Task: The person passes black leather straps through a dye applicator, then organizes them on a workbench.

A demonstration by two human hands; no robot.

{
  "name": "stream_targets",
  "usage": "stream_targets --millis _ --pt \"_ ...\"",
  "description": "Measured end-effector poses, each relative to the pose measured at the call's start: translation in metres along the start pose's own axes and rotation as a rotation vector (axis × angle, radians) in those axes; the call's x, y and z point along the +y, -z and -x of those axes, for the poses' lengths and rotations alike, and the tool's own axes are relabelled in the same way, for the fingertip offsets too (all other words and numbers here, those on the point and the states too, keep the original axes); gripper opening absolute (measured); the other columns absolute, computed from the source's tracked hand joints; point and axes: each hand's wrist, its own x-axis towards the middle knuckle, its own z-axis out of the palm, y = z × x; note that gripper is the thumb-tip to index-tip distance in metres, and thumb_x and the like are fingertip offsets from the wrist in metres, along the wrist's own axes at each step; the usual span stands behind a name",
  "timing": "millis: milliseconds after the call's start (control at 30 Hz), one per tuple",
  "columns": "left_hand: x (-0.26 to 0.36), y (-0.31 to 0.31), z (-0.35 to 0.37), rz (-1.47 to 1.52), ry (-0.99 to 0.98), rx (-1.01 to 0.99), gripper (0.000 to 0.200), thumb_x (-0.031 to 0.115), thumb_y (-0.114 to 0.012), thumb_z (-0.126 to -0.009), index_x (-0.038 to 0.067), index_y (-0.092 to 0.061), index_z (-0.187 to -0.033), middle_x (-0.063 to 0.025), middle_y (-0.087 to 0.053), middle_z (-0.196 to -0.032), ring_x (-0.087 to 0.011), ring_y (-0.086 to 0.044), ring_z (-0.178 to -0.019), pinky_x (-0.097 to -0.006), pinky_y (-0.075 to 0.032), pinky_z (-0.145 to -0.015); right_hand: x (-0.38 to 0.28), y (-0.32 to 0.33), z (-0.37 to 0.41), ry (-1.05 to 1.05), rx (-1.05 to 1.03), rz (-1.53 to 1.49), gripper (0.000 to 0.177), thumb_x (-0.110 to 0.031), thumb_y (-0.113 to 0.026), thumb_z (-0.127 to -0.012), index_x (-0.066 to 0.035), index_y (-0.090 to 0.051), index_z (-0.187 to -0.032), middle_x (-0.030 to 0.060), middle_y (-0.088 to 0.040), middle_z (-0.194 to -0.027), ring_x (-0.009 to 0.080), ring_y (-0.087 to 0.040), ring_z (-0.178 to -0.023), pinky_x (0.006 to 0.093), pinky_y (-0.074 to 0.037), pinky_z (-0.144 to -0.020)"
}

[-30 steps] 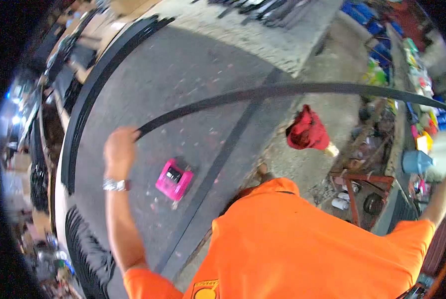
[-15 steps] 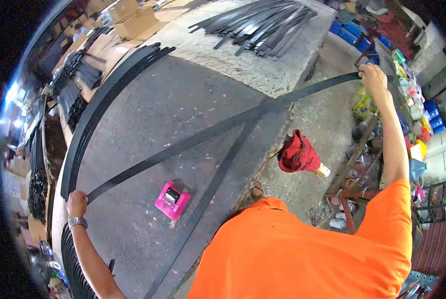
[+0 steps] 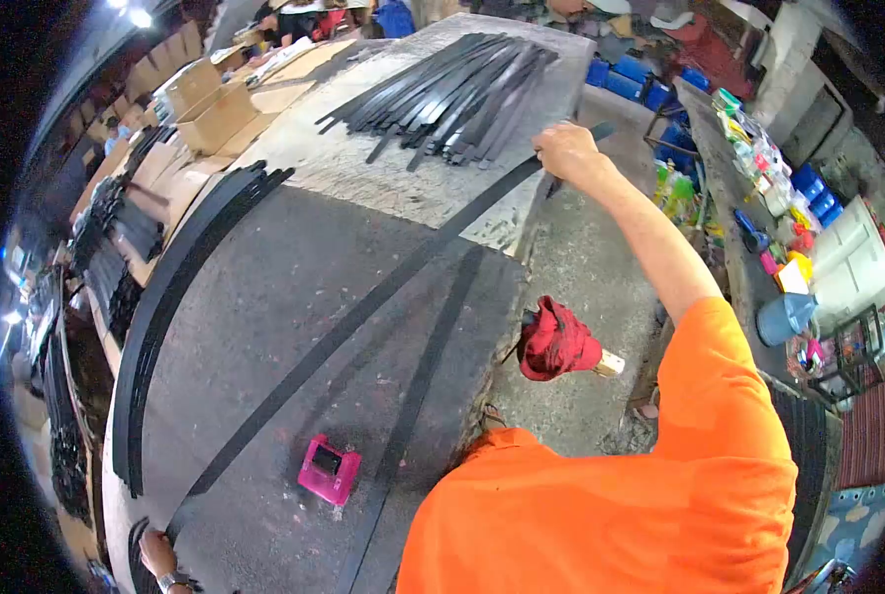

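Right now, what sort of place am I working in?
Probably a small workshop: a rough concrete workbench, a pile of black strips on it, cardboard boxes alongside, and one long strip stretched between the left hand and right hand.

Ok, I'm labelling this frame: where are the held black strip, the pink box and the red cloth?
long black strip (image 3: 363, 305), head view, mid-length over the table.
pink box (image 3: 328, 470), head view, top face.
red cloth (image 3: 553, 342), head view, bundle's middle.

Orange short-sleeved shirt (image 3: 601, 515); metal wristwatch (image 3: 172, 582), left wrist.
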Motion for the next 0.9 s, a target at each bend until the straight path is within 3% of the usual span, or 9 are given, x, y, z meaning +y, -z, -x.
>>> stream_targets --millis 100,233,300,433,567,667,733,867,900 --pt "-0.022 -0.041 0.024 -0.156 -0.059 0.696 0.015 0.019 -0.065 -0.086 0.010 -0.068 -0.098 -0.0127 -0.064 -0.115 -0.0339 -0.059 -0.109 -0.0464 -0.049 -0.087 -0.020 0.017 -0.006 -0.018 0.011 -0.045 0.016 -0.024 -0.063 -0.085 -0.015 -0.072 -0.094 0.0114 -0.067 -0.110 0.0299 -0.061 -0.107 0.0411 -0.051 -0.090" --pt "-0.026 -0.019 0.067 0.155 0.125 0.278 0.022 0.024 -0.058 -0.093 0.004 -0.067 -0.100 -0.0168 -0.067 -0.106 -0.0378 -0.061 -0.104 -0.0455 -0.049 -0.086 -0.026 0.011 -0.015 -0.150 0.058 -0.106 0.016 -0.027 -0.061 -0.090 -0.015 -0.069 -0.098 0.0126 -0.063 -0.112 0.0333 -0.060 -0.109 0.0441 -0.051 -0.088" --pt "-0.019 -0.013 0.096 0.177 0.249 0.435 0.024 0.024 -0.056 -0.094 0.003 -0.067 -0.099 -0.0178 -0.069 -0.097 -0.0408 -0.062 -0.095 -0.0442 -0.050 -0.081 -0.030 0.001 -0.018 -0.160 0.142 -0.142 0.024 -0.034 -0.055 -0.093 -0.016 -0.067 -0.103 0.0149 -0.066 -0.107 0.0344 -0.063 -0.103 0.0467 -0.051 -0.085" --pt "-0.067 0.000 0.118 1.027 0.518 0.200 0.018 0.017 -0.058 -0.091 0.002 -0.066 -0.096 -0.0095 -0.067 -0.080 -0.0227 -0.066 -0.073 -0.0277 -0.052 -0.068 -0.058 -0.004 -0.044 -0.216 0.192 -0.295 0.027 -0.036 -0.056 -0.094 -0.019 -0.065 -0.112 0.0156 -0.070 -0.103 0.0350 -0.065 -0.098 0.0462 -0.050 -0.081" --pt "-0.069 0.002 0.144 1.827 0.801 0.535 0.012 0.012 -0.062 -0.089 0.001 -0.064 -0.092 -0.0051 -0.064 -0.079 -0.0165 -0.063 -0.071 -0.0249 -0.054 -0.066 -0.096 -0.034 -0.092 -0.183 0.302 -0.953 0.025 -0.023 -0.062 -0.091 -0.007 -0.064 -0.111 0.0126 -0.072 -0.097 0.0280 -0.068 -0.088 0.0386 -0.052 -0.069" --pt "-0.139 -0.117 0.160 1.853 0.504 0.669 0.008 0.007 -0.064 -0.089 0.000 -0.062 -0.093 -0.0083 -0.065 -0.087 -0.0193 -0.065 -0.078 -0.0281 -0.058 -0.074 -0.158 -0.042 -0.115 -0.334 0.122 -1.646 0.019 -0.017 -0.065 -0.090 -0.003 -0.062 -0.102 0.0090 -0.069 -0.089 0.0207 -0.066 -0.078 0.0321 -0.052 -0.060" --pt "-0.106 -0.118 0.181 2.258 0.660 0.586 0.012 0.006 -0.067 -0.089 -0.003 -0.060 -0.095 -0.0111 -0.067 -0.095 -0.0195 -0.065 -0.085 -0.0294 -0.058 -0.083 -0.196 -0.056 -0.114 -0.359 -0.028 -1.945 0.012 -0.014 -0.064 -0.090 -0.004 -0.058 -0.095 0.0060 -0.064 -0.081 0.0174 -0.062 -0.070 0.0308 -0.051 -0.056" --pt "-0.060 -0.242 0.221 2.450 0.699 0.566 0.026 0.015 -0.061 -0.096 -0.003 -0.058 -0.114 -0.0106 -0.067 -0.111 -0.0200 -0.063 -0.104 -0.0285 -0.054 -0.089 -0.261 -0.132 -0.097 -0.438 -0.369 -2.336 0.007 -0.013 -0.060 -0.091 -0.008 -0.055 -0.090 0.0067 -0.061 -0.079 0.0207 -0.062 -0.071 0.0357 -0.055 -0.062" --pt "-0.063 -0.287 0.237 2.640 0.687 0.322 0.029 0.019 -0.059 -0.097 -0.002 -0.058 -0.117 -0.0115 -0.066 -0.114 -0.0204 -0.062 -0.107 -0.0302 -0.053 -0.092 -0.274 -0.149 -0.078 -0.452 -0.419 -2.437 0.009 -0.014 -0.061 -0.090 -0.007 -0.055 -0.089 0.0074 -0.061 -0.081 0.0229 -0.064 -0.075 0.0382 -0.057 -0.066"
